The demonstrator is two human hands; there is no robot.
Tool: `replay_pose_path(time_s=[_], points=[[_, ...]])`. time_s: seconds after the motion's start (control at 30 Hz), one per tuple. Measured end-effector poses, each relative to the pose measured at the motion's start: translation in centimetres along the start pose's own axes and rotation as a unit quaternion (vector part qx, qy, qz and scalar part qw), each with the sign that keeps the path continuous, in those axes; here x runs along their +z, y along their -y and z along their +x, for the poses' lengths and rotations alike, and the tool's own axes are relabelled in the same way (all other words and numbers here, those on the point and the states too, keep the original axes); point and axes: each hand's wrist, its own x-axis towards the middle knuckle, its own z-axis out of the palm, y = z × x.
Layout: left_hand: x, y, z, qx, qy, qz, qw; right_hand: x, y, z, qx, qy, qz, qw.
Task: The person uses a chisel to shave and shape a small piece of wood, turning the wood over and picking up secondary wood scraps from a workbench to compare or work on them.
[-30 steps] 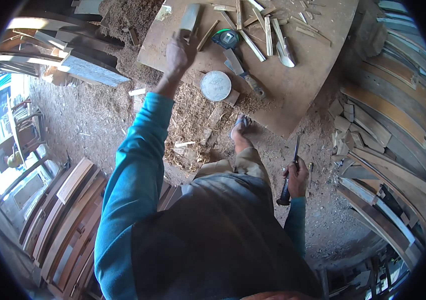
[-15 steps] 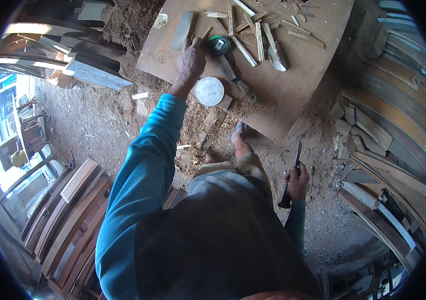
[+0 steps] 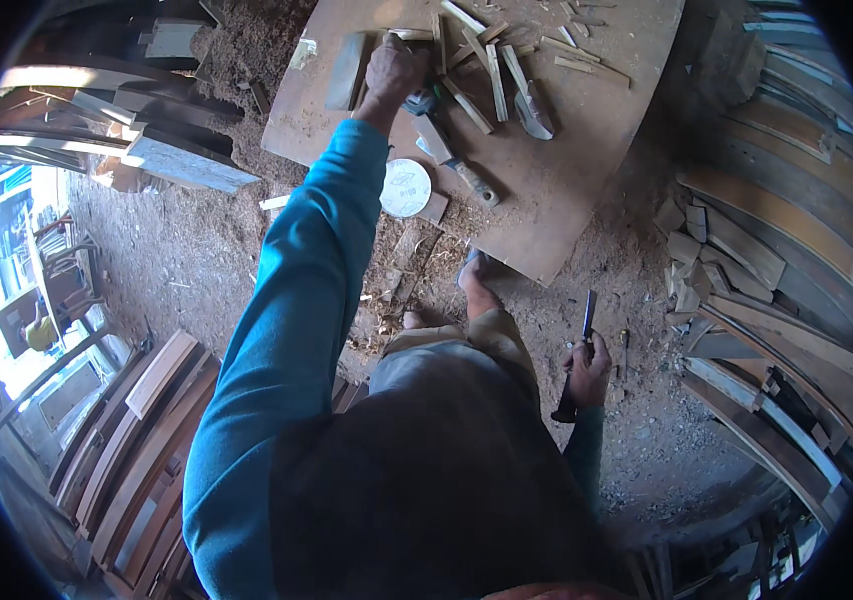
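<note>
My left hand is over the wooden board at the top, its fingers curled and partly hidden; what they hold cannot be made out. Beside it lies a grey rectangular block. A green-and-black tape measure shows partly from under the hand. Below it rests a broad-bladed tool with a worn handle, close to a round whitish disc. Low on the right, my right hand is closed round a chisel, its blade pointing up and its dark end showing below the hand.
Several thin wood strips and a pale-bladed tool lie on the wooden board. Shavings cover the ground round my bare feet. Timber stacks line the right side, and more planks the left. A thin tool lies near my right hand.
My left hand has moved up and slightly right, now covering part of the tape measure, and its fingers have curled in. My right hand still holds the chisel. The whole view has shifted slightly.
</note>
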Motion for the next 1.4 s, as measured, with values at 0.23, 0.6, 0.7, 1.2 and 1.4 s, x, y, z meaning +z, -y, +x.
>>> replay_pose_path(time_s=[0.23,0.6,0.7,1.2,1.4], points=[[-4.0,-0.2,-0.5,0.04,0.054,-0.274,0.959,-0.3,-2.2,-0.9,0.035,-0.025,0.053,0.998],[-5.5,2.9,-3.8,0.03,0.084,-0.493,0.866,0.6,1.5,-1.3,0.084,0.059,0.236,0.966],[-5.2,1.9,-4.1,0.171,-0.13,-0.151,0.965,1.2,1.0,-1.3,0.077,0.094,0.184,0.975],[0.8,-5.2,-10.5,0.325,-0.001,-0.082,0.942,0.5,-3.0,-0.9,0.098,-0.004,0.198,0.975],[2.2,-8.9,-9.0,0.35,-0.053,-0.049,0.934,1.0,-2.2,-0.3,0.095,0.011,0.186,0.978]])
